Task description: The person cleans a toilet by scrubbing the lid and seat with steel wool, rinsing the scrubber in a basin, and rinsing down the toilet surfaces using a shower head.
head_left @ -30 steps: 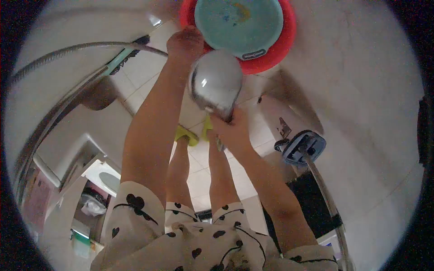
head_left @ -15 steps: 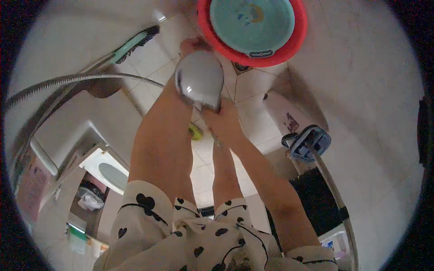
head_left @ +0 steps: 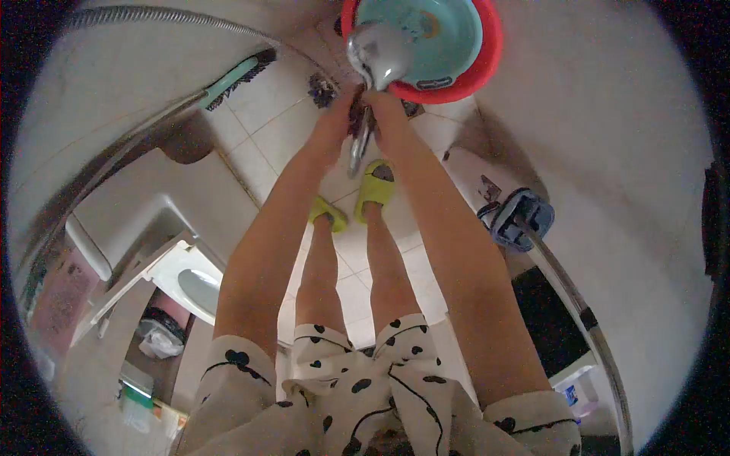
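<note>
A silver shower head (head_left: 375, 52) is in front of me, its face above the near rim of the basins. My right hand (head_left: 385, 114) is closed around it just below the head, with the handle slanting down toward me. Against the handle's other side, my left hand (head_left: 336, 128) is closed too; its fingertips are partly hidden and in shadow. A ribbed metal hose (head_left: 190, 17) arcs in from the upper left and runs down to the hands. Beyond them, a turquoise basin (head_left: 456, 45) sits inside a red basin (head_left: 490, 53).
A green-handled brush (head_left: 232, 81) leans at the left, above a white washbasin (head_left: 171, 178) and a toilet (head_left: 190, 277). To the right are a mop head (head_left: 525, 220) and its pole. Yellow-green slippers (head_left: 376, 186) are on my feet on the tiled floor.
The shower head has moved up and right, from over the tiles to the basin rim. My left arm has straightened forward beside the right. The hose has risen, and the slippers now show.
</note>
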Demonstrator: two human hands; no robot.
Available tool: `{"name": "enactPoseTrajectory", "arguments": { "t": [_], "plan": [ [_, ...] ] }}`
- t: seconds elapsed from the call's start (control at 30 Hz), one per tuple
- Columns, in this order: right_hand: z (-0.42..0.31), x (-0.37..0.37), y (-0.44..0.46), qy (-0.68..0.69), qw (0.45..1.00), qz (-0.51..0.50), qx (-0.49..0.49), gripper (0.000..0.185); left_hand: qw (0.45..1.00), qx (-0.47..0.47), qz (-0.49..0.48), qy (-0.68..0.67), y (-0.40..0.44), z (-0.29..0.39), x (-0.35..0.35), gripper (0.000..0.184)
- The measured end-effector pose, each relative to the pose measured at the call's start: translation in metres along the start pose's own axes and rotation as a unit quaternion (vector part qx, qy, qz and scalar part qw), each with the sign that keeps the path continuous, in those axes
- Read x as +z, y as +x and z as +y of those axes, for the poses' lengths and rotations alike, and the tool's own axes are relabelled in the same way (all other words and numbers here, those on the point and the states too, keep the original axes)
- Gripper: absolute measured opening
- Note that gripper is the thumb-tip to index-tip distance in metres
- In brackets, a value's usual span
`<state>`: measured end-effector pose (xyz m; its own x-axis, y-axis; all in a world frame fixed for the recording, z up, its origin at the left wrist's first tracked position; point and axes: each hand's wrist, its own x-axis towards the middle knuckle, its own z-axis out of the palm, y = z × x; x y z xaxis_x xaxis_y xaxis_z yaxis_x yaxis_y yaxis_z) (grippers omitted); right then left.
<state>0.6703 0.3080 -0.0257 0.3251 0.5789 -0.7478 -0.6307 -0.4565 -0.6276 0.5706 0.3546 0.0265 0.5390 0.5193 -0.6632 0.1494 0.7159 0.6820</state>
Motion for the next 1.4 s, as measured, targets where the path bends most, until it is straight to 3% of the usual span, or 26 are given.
{"name": "enactPoseTrajectory", "arguments": {
  "t": [0.1, 0.17, 0.23, 0.27, 0.37, 0.47, 0.67, 0.77, 0.83, 0.87, 0.9, 0.97, 1.0, 1.1, 1.27, 1.4],
  "plan": [
    [-0.005, -0.001, 0.019, 0.067, 0.997, -0.034, -0.022, 0.019, 0.992, 0.056, 0.035, 0.104, 0.007, -0.03, -0.008, 0.046],
    [-0.016, 0.004, 0.014, 0.023, 0.997, -0.01, -0.071, 0.018, 0.971, 0.113, 0.085, 0.192, 0.016, -0.043, -0.01, 0.048],
    [-0.032, 0.013, 0.003, -0.098, 0.987, 0.048, -0.119, 0.017, 0.933, 0.069, 0.121, 0.332, 0.013, -0.027, -0.012, 0.047],
    [-0.03, 0.007, 0.009, -0.228, 0.954, 0.043, -0.188, 0.017, 0.905, 0.046, 0.138, 0.4, 0.011, -0.015, -0.012, 0.048],
    [-0.042, -0.007, 0.038, -0.406, 0.877, 0.054, -0.252, 0.017, 0.953, 0.033, 0.098, 0.284, -0.021, 0.022, -0.002, 0.051],
    [-0.059, -0.016, 0.064, -0.459, 0.852, 0.069, -0.241, 0.018, 0.957, 0.035, -0.001, 0.289, -0.041, 0.035, 0.001, 0.045],
    [-0.067, -0.03, 0.078, -0.492, 0.843, 0.087, -0.198, 0.019, 0.957, -0.049, -0.175, 0.225, -0.07, 0.072, 0.008, 0.038],
    [-0.065, -0.039, 0.081, -0.417, 0.895, 0.082, -0.134, 0.02, 0.942, -0.058, -0.25, 0.215, -0.077, 0.085, 0.007, 0.038],
    [-0.067, -0.046, 0.082, -0.227, 0.971, 0.057, -0.051, 0.021, 0.935, -0.071, -0.266, 0.223, -0.074, 0.088, 0.004, 0.045],
    [-0.069, -0.054, 0.08, -0.165, 0.985, -0.011, -0.053, 0.022, 0.931, -0.076, -0.274, 0.228, -0.07, 0.089, 0.002, 0.048],
    [-0.069, -0.064, 0.077, -0.103, 0.99, -0.078, -0.056, 0.024, 0.93, -0.033, -0.266, 0.251, -0.065, 0.086, -0.002, 0.048],
    [-0.056, -0.079, 0.1, -0.012, 0.993, -0.119, -0.01, 0.025, 0.927, 0.023, -0.245, 0.284, -0.053, 0.082, -0.008, 0.049],
    [-0.039, -0.092, 0.145, 0.015, 0.995, -0.093, 0.039, 0.026, 0.927, 0.036, -0.231, 0.293, -0.05, 0.084, -0.009, 0.049],
    [-0.037, -0.085, 0.147, 0.106, 0.987, -0.11, 0.051, 0.026, 0.939, 0.013, -0.172, 0.297, -0.037, 0.089, -0.011, 0.05],
    [-0.06, -0.068, 0.121, 0.155, 0.979, -0.129, 0.029, 0.028, 0.931, 0.056, -0.06, 0.357, -0.011, 0.061, -0.016, 0.041],
    [-0.075, -0.059, 0.093, 0.125, 0.98, -0.153, 0.019, 0.029, 0.944, 0.048, -0.126, 0.302, -0.034, 0.066, 0.0, 0.038]
  ]
}}
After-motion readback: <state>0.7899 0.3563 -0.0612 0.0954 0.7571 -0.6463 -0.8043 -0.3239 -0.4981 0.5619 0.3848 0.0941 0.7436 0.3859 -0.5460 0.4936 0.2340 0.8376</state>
